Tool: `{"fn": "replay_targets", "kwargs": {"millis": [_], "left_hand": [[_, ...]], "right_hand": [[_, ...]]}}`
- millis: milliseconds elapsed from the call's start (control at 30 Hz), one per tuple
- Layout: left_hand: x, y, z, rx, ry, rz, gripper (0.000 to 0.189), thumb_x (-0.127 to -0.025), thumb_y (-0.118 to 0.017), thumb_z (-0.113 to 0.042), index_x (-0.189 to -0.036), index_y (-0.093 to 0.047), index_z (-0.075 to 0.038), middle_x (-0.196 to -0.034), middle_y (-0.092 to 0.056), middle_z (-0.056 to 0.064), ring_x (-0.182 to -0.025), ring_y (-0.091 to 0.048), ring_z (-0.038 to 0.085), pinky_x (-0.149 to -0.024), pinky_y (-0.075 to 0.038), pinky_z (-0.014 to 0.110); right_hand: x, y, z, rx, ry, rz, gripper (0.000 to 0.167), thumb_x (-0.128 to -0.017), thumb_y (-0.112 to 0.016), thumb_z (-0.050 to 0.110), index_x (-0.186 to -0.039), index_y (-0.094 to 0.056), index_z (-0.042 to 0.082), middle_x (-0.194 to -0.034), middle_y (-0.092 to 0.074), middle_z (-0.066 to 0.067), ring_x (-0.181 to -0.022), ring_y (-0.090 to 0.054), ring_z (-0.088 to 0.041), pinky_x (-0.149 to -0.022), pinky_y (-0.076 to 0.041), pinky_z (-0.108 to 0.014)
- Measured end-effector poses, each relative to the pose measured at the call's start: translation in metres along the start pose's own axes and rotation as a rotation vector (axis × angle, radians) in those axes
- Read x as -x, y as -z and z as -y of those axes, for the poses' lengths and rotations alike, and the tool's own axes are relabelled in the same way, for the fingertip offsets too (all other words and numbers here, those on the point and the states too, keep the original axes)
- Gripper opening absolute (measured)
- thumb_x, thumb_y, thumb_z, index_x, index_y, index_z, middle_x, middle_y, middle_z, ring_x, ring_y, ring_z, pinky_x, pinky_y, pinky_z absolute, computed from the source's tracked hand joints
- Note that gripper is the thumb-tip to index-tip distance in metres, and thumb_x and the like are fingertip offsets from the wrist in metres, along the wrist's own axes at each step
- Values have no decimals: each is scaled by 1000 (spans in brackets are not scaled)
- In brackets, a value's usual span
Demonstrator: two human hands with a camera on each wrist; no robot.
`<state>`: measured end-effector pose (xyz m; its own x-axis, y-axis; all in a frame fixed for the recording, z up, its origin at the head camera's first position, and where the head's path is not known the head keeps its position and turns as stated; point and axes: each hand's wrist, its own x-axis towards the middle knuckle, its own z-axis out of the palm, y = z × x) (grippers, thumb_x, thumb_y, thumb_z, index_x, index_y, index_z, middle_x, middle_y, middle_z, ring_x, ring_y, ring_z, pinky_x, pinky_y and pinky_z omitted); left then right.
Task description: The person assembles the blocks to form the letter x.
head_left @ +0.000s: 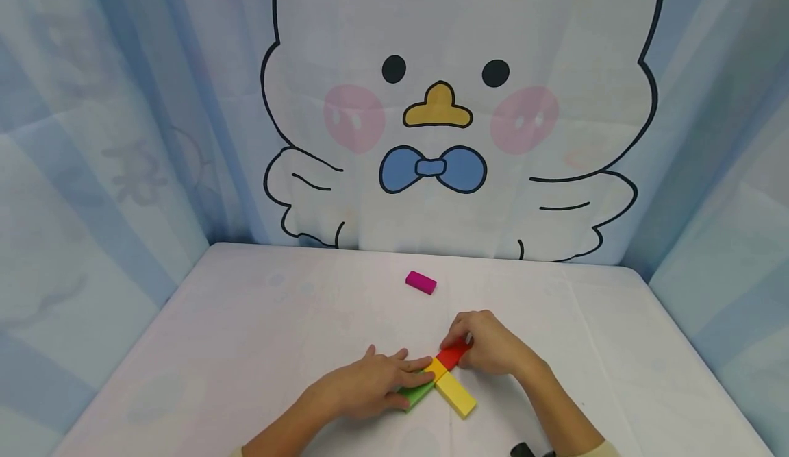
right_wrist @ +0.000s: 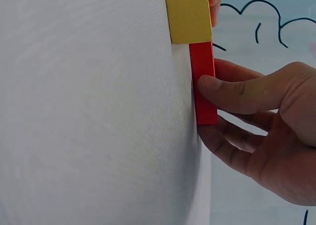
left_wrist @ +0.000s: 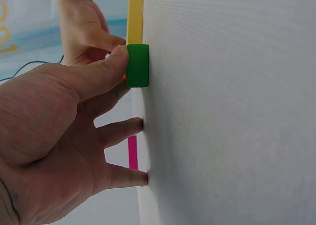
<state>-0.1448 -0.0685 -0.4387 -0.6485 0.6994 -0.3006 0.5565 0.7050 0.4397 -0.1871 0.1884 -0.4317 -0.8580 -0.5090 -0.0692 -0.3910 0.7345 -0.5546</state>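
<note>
Four colours of block meet on the white table: a green block [head_left: 419,394] and a red block [head_left: 453,354] lie roughly in line, an orange-yellow block [head_left: 438,368] between them. From that junction a yellow block [head_left: 456,395] slants toward the near right. My left hand [head_left: 376,381] rests over the green and orange-yellow blocks, fingers fairly straight and spread. In the left wrist view its thumb touches the green block's edge, and two fingertips touch the table. My right hand [head_left: 493,344] pinches the red block, thumb on the near side, as the right wrist view shows.
A magenta block [head_left: 421,282] lies farther back on the table [head_left: 277,320]. Black objects [head_left: 522,450] show at the bottom edge near the right forearm. Behind the table hangs a curtain [head_left: 431,217] with a cartoon bird; more curtain flanks both sides.
</note>
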Motion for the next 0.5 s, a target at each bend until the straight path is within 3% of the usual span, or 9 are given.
{"fn": "replay_targets", "kwargs": {"millis": [500], "left_hand": [[1,2,-2,7,1,9,57,-99,-69,-36,-153,-50,-42,-163,-40,-22,-154,-40,26,-116,-30,76]], "right_hand": [[0,0,-1,-11,-10,11,30,-80,-84,-2,-100,-84,21,-98,-69,10,-94,-60,-14,-80,-57,-27]]}}
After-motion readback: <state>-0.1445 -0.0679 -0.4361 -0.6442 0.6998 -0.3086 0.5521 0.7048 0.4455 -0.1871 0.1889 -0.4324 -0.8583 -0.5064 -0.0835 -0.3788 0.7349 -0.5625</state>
